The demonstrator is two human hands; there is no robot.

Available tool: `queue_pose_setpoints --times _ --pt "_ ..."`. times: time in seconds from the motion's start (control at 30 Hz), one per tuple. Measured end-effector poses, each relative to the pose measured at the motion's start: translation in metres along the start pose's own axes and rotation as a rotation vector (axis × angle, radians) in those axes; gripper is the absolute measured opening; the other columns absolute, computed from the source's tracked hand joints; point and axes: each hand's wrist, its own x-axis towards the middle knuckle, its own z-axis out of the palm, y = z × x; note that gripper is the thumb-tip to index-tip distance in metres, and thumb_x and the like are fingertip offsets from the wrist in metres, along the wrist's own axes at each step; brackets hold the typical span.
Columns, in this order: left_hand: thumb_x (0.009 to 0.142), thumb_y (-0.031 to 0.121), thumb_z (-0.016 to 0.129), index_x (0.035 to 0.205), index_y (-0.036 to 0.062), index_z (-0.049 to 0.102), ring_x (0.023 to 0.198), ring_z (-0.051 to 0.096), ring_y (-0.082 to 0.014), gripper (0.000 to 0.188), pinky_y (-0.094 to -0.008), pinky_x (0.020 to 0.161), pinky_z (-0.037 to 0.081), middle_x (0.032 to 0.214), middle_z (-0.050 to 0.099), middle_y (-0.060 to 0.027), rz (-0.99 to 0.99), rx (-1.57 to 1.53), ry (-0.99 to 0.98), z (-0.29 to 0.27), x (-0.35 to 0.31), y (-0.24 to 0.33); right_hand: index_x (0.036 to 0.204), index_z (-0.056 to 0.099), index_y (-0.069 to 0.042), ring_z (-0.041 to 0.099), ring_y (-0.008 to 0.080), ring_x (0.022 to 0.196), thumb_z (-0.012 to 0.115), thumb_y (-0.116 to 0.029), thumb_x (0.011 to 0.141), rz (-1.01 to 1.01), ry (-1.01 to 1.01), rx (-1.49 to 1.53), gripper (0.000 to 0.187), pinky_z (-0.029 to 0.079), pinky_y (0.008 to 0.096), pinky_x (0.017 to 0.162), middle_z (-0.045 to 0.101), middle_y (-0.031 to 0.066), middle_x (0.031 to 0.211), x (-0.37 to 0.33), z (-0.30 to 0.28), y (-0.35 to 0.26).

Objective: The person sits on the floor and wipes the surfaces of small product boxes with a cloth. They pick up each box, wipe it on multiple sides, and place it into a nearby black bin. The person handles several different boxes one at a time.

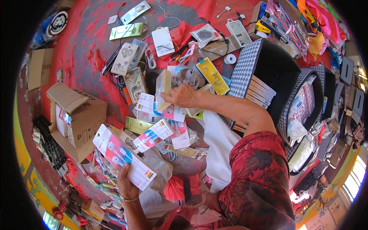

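My left hand [128, 182], with a bangle at the wrist, grips the lower edge of a flat earphone package [120, 155]. That package is white, pink and blue, with earbuds pictured on it. My right hand [181, 96] reaches across the pile, its fingers closed at the edge of a see-through box with a cream border [165, 82]. Under and beside the fingers lie more earphone packages, one white and pink [153, 135] among them. A yellow earphone box [212, 76] rests just beyond the right hand.
An open brown carton [86, 128] stands at the left. Black bins with houndstooth sides [245, 69] line the right, one holding white boxes [260, 92]. Loose cables, a phone-case box [124, 58] and a white box [163, 41] lie on the worn red floor covering [82, 34].
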Motion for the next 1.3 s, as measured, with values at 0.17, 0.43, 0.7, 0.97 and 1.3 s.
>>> queue_pose_setpoints --times 0.17,0.43,0.7,0.97,1.3 --pt "0.082 0.01 0.056 0.109 -0.0042 0.054 0.09 0.063 -0.0289 0.031 -0.0391 0.083 0.052 0.102 0.063 -0.0176 -0.006 -0.019 0.002 0.0 0.001 0.001 0.116 0.052 -0.004 0.061 0.0199 0.053 0.05 -0.013 0.077 0.037 -0.113 0.002 0.04 0.047 0.0319 0.044 0.058 0.0066 0.064 -0.004 0.003 -0.002" --pt "0.078 0.007 0.061 0.111 0.003 0.052 0.084 0.062 -0.0202 0.035 -0.0343 0.08 0.051 0.095 0.062 -0.0061 -0.065 0.016 0.063 0.006 -0.003 0.004 0.124 0.043 0.0 0.064 0.0273 0.057 0.052 -0.009 0.076 0.229 -0.288 0.168 0.05 0.05 0.038 0.049 0.063 0.0158 0.073 0.003 -0.019 0.003" --pt "0.083 0.01 0.054 0.11 -0.0036 0.053 0.09 0.063 -0.0272 0.03 -0.039 0.084 0.051 0.102 0.063 -0.0157 0.005 -0.023 -0.001 0.002 -0.003 0.001 0.104 0.056 -0.003 0.063 0.0221 0.061 0.057 -0.016 0.08 0.662 0.209 0.493 0.027 0.048 0.0359 0.055 0.062 0.0161 0.065 0.024 -0.041 0.034" --pt "0.08 0.006 0.056 0.11 -0.0015 0.052 0.087 0.063 -0.0236 0.03 -0.0365 0.082 0.051 0.097 0.063 -0.0115 0.005 -0.04 0.013 0.011 -0.018 0.004 0.083 0.06 -0.002 0.05 0.0111 0.054 0.059 -0.021 0.084 1.284 0.481 1.885 0.019 0.044 0.0246 0.053 0.053 0.0038 0.062 0.065 -0.104 0.033" --pt "0.086 0.022 0.05 0.124 0.0045 0.043 0.112 0.051 -0.0288 0.043 -0.0467 0.098 0.039 0.121 0.052 -0.013 0.058 -0.421 -0.54 0.019 -0.071 0.007 0.092 0.056 -0.004 0.054 0.0162 0.075 0.071 -0.018 0.07 0.272 0.061 1.58 0.03 0.044 0.0296 0.069 0.055 0.0063 0.081 0.104 -0.238 -0.161"
